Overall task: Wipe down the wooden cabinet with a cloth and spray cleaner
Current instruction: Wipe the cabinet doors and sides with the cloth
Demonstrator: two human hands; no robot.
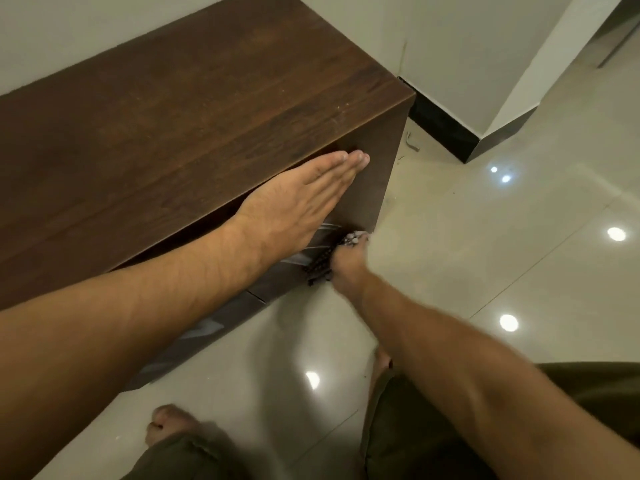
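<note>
Nearest the camera, olive-green shorts (450, 427) and a bare foot (166, 422) are seen over the glossy tile floor (485, 254), on which round ceiling-light reflections are picked up.

Both forearms are extended forward from there. The right hand (346, 268) is closed around a dark, speckled cloth (332, 254) — the cloth is pressed against the lower front face of the wooden cabinet (194, 109), close to its right corner and just above the floor. Motion blur is noted on that hand, so finger detail cannot be resolved. Pale streaks are visible on the cabinet front beside the cloth and further left along the base.

The left hand (298, 199) is laid open and flat, fingers together and straight, over the front top edge of the cabinet near the right end. Nothing is held in it.

Beyond the hands, the dark-brown woodgrain top is seen bare, with a few light specks toward the right edge. The cabinet is set against a white wall (86, 29) — a black skirting board (446, 129) runs along the wall base to the right, up to a projecting white corner. A small scrap of debris (410, 142) lies on the floor between cabinet and skirting.
</note>
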